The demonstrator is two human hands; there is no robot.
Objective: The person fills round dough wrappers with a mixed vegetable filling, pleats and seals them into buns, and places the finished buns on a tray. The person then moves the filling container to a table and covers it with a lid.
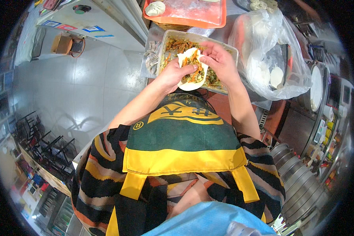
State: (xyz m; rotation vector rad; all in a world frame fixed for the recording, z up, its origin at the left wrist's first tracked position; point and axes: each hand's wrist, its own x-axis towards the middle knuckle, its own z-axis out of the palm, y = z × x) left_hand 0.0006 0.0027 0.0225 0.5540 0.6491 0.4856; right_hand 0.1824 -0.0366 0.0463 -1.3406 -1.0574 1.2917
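A round dough wrapper lies across my left hand, whose thumb presses on the shredded vegetable filling heaped on it. My right hand pinches the wrapper's upper right edge between thumb and finger. Both hands are over a clear rectangular plastic container of chopped filling with orange shreds. Beyond it, an orange-red tray dusted with flour holds a pleated bun at its left corner. At the right, flat dough rounds lie in an opened clear plastic bag.
A checked cloth lies left of the container. Part of a woven basket shows under the tray. Stacked metal steamers stand at the lower right, below a shelf of goods. Black chairs are at the left.
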